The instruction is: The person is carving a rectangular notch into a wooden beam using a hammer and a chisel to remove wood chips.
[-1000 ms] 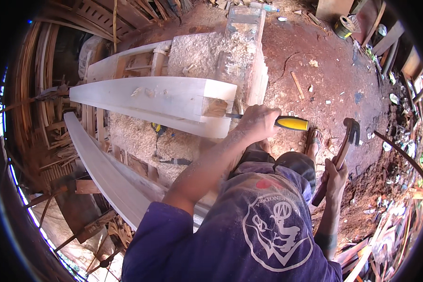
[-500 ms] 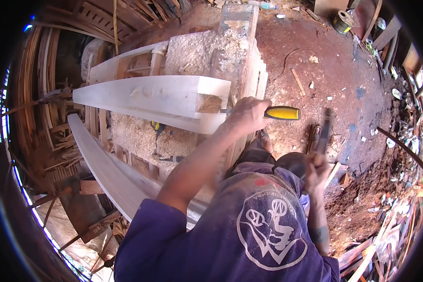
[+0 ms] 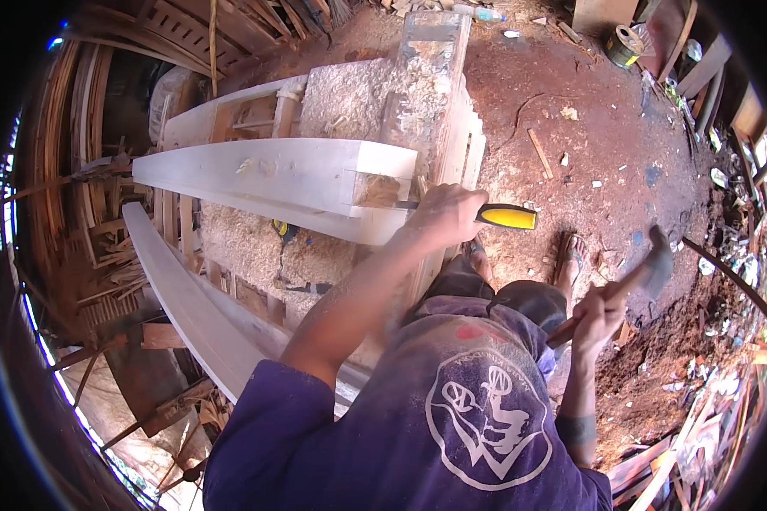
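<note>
Chisel in the left hand is pointing left at the white beam; the right hand is holding a hammer.

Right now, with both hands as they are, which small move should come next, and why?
Perhaps bring the hammer in the right hand toward the yellow-handled chisel: the left hand holds it with its blade at the notch in the end of the pale beam, while the hammer is off to the right.
</note>
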A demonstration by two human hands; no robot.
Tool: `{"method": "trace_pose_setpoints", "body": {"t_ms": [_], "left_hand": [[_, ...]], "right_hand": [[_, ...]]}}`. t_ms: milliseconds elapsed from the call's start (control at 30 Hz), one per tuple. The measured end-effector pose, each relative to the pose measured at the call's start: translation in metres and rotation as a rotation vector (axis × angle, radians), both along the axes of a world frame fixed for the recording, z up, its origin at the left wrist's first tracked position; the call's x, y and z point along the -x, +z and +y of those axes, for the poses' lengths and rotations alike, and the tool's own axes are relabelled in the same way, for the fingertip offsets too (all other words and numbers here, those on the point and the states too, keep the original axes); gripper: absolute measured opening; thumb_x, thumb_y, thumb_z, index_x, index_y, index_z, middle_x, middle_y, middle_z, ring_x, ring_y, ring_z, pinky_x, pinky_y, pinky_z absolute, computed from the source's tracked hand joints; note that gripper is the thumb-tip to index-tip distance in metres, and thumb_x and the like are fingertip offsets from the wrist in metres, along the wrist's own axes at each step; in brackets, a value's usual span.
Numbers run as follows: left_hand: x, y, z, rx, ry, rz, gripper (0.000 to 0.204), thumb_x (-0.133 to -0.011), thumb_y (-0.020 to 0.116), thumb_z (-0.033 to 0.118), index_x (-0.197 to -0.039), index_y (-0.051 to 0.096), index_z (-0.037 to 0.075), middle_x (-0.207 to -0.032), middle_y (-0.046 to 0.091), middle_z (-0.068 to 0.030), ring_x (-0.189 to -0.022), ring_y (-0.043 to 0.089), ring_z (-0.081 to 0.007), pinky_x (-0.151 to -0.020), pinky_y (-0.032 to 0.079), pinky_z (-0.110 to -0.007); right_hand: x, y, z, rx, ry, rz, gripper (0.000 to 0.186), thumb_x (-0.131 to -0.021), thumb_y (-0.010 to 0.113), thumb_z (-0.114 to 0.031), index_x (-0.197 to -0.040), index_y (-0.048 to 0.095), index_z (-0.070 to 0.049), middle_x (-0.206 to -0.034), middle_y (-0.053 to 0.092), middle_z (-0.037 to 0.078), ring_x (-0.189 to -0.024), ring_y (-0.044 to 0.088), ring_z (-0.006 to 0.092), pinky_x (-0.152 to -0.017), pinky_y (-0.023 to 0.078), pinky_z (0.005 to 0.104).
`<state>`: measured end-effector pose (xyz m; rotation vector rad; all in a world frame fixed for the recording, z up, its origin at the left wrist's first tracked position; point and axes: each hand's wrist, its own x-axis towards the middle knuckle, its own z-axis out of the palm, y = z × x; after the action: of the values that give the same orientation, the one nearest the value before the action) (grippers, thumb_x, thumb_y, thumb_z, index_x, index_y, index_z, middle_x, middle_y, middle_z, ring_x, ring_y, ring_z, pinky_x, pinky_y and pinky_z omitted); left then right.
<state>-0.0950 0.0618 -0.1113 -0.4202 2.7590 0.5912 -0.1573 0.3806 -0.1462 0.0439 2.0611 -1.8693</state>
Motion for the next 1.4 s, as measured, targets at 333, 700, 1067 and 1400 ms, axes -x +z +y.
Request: {"method": "trace_pose_setpoints", "body": {"t_ms": [333, 700, 1067, 1400], "left_hand": [[0.000, 0.000, -0.006, -0.010, 0.032, -0.005, 0.018, -0.082, 0.066, 0.022, -0.092, 0.069, 0.007, -0.081, 0.071, -0.0182, -0.082, 0.071, -0.0366, -0.078, 0.056, -0.049], [-0.006, -0.007, -0.028, -0.031, 0.018, -0.022, 0.019, -0.080, 0.068, 0.022, -0.091, 0.070, 0.008, -0.080, 0.071, -0.0178, -0.082, 0.070, -0.0371, -0.078, 0.055, -0.048], [-0.014, 0.018, -0.019, -0.105, 0.067, 0.163, 0.019, -0.075, 0.072, 0.023, -0.087, 0.068, 0.008, -0.077, 0.069, -0.0169, -0.078, 0.069, -0.0377, -0.074, 0.054, -0.048], [-0.021, 0.017, -0.021, -0.190, 0.096, 0.109, 0.027, -0.074, 0.075, 0.022, -0.098, 0.072, 0.009, -0.089, 0.072, -0.0164, -0.092, 0.069, -0.0365, -0.086, 0.054, -0.046]], "right_hand": [[-0.008, -0.024, -0.028, 0.000, 0.260, -0.059, 0.016, -0.087, 0.057, -0.006, -0.077, 0.047, -0.013, -0.058, 0.046, -0.002, -0.043, 0.040, 0.0058, -0.035, 0.035, 0.0233], [-0.012, -0.042, -0.037, -0.130, 0.387, 0.350, 0.003, -0.083, 0.055, -0.002, -0.083, 0.056, -0.004, -0.071, 0.059, 0.008, -0.054, 0.052, 0.0154, -0.045, 0.041, 0.0302], [-0.014, 0.009, -0.047, 0.066, 0.118, -0.020, 0.009, -0.089, 0.054, 0.003, -0.085, 0.051, -0.005, -0.057, 0.048, -0.001, -0.041, 0.041, 0.0068, -0.038, 0.032, 0.0234], [0.019, 0.032, -0.023, 0.065, 0.015, -0.054, 0.015, -0.087, 0.056, -0.003, -0.076, 0.051, -0.012, -0.049, 0.044, -0.004, -0.037, 0.040, 0.0040, -0.032, 0.032, 0.0221]]}}
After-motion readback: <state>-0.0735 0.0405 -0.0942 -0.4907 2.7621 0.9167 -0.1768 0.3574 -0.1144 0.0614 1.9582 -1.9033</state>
